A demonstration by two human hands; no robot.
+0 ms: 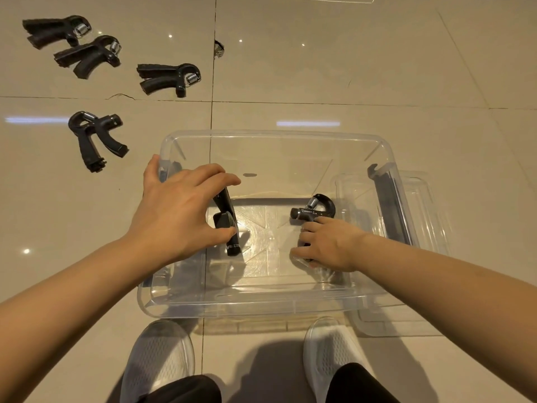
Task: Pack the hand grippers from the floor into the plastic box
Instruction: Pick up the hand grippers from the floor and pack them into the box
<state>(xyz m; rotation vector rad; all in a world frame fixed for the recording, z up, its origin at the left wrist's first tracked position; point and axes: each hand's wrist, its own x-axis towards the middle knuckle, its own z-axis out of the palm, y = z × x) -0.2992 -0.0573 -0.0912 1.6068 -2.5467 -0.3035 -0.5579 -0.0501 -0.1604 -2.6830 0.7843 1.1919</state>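
Observation:
A clear plastic box [273, 136] stands on the tiled floor in front of my feet. My left hand [177, 210] reaches over its left wall and grips a black hand gripper [228, 225] held inside the box, above its bottom. My right hand [331, 245] is low in the box, closed on a second black hand gripper [318, 207] whose spring end points away from me. Several more black hand grippers lie on the floor at the upper left, the nearest one [94, 139] just left of the box, another [167, 78] farther back.
The clear lid [421, 257] lies on the floor under the box's right side. My two white shoes [158, 359] stand just before the box's near wall. A small dark chip [218, 48] marks the tile joint beyond the box.

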